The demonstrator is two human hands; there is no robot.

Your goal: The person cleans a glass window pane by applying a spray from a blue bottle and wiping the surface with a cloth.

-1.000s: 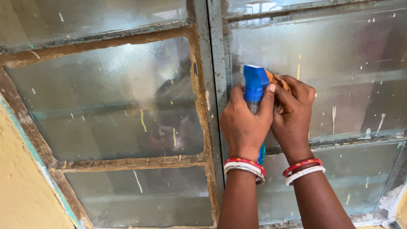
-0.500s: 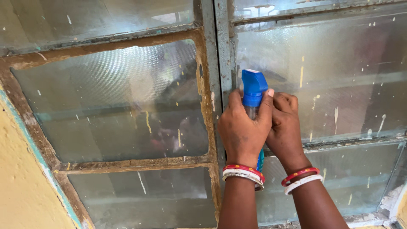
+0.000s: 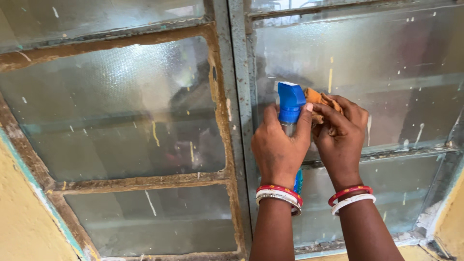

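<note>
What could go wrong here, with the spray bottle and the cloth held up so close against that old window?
The left hand holds the blue-capped spray bottle near the glass pane; spray may drip down onto the wrists. The right hand bunches an orange cloth, so wiping could smear the paint flecks. The rusty frame might scrape knuckles.

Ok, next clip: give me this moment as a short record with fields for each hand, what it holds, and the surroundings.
left hand: left hand wrapped around a blue-capped spray bottle, held upright close to the glass
right hand: right hand grips an orange cloth beside the bottle's cap
wrists: red and white bangles on both
surface: frosted window panes flecked with paint
frame: rusty metal frame
wall: yellow wall at left
</note>
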